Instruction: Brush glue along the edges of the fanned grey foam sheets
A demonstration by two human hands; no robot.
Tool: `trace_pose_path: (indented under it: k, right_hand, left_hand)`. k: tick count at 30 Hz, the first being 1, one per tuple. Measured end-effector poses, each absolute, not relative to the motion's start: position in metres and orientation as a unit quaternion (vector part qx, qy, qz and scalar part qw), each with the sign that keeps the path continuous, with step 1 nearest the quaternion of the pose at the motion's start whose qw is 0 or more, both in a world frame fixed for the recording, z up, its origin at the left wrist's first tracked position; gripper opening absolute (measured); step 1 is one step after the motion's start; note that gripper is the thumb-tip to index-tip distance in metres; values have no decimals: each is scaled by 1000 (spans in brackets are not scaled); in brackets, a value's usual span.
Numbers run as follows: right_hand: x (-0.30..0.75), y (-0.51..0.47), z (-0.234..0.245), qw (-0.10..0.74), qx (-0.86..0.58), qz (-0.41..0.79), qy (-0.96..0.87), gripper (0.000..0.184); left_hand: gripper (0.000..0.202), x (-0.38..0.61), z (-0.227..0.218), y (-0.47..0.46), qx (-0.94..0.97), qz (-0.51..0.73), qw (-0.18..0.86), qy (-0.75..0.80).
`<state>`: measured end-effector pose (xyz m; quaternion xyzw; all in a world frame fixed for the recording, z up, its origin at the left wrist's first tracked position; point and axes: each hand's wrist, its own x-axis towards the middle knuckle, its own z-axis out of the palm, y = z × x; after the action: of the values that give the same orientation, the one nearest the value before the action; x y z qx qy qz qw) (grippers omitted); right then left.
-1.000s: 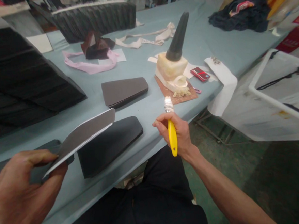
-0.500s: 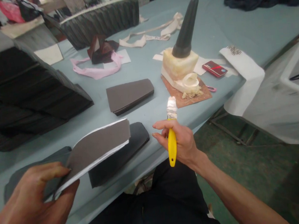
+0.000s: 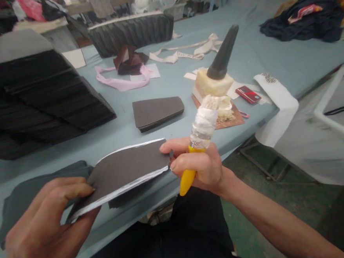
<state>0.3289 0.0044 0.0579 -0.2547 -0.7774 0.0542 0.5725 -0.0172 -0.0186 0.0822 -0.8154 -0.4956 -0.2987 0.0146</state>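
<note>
Currently pinching grey panel (image 3: 130, 163) by near end in left hand (image 3: 48, 218), above dark piece (image 3: 126, 198); likely handling light, bendy, best gripping ends, off white edges (image 3: 134, 184); clasping yellow-handled brush (image 3: 200, 137) in right hand (image 3: 210, 169), touching panel's far end.

We are in workshop: long blue-green worktable (image 3: 251, 54) carries bulky stack of dark panels (image 3: 37, 97), row of more dark pieces (image 3: 132, 33), crusted cream-coloured container (image 3: 211, 83) topped by dark cone (image 3: 223, 54), loose cloth strips (image 3: 168, 57), heaped dark cloth (image 3: 300, 27). We hold yellow-handled brush (image 3: 201, 127) with white-wrapped neck; floor (image 3: 269, 216) is mottled green.
</note>
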Motion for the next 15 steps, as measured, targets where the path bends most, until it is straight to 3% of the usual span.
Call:
trace_pose_path:
  k: [7, 15]
  right_hand:
    - [327, 4, 92, 540, -276, 68, -792, 29]
    - [318, 6, 107, 553, -262, 35, -790, 20]
  left_hand:
    - [5, -2, 106, -21, -852, -275, 29, -446]
    - [4, 7, 109, -21, -823, -318, 16, -471]
